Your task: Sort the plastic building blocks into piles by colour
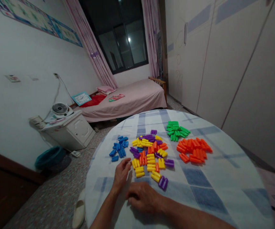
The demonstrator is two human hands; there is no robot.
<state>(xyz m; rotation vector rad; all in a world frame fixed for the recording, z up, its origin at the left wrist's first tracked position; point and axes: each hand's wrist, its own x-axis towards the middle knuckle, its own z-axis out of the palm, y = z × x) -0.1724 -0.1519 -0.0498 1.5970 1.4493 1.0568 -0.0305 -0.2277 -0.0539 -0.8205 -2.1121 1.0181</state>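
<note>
My left hand (122,171) is over the near left part of the table, its fingers stretched forward beside the yellow plastic pieces (135,163) at the mixed pile's left edge. Nothing shows in it. Closer to me, my right hand (143,197) is closed and turned left, its back up; whatever its fingers might hold is hidden. In front of both hands lies the mixed pile of yellow, orange (143,158), purple (163,183) and a few blue pieces. Separate groups surround it: blue pieces (119,148) to the left, green pieces (177,131) at the far right, orange-red pieces (194,150) to the right.
A checked cloth covers the round table (223,165). Beyond it stands a bed (132,98), with a white cabinet (70,130) carrying a small fan (60,108) at left. A wardrobe (199,57) lines the right. A bin (50,158) and slipper (78,213) are on the floor.
</note>
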